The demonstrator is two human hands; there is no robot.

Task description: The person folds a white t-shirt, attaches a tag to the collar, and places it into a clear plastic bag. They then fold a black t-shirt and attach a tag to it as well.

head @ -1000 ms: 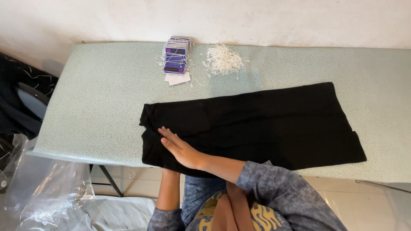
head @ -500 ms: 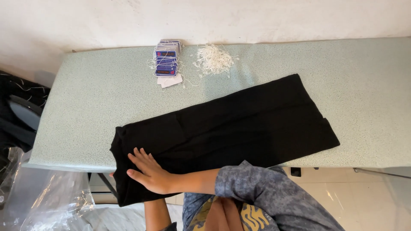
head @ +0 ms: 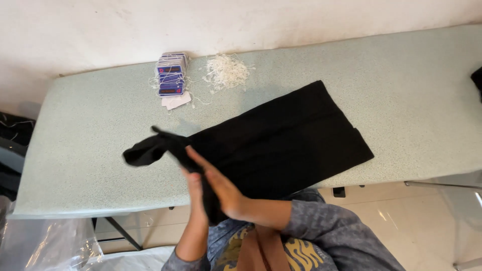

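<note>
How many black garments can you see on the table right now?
2, maybe. One black garment lies across the table's middle, its left end lifted between both hands. A dark scrap at the right edge could be another, mostly out of frame.
</note>
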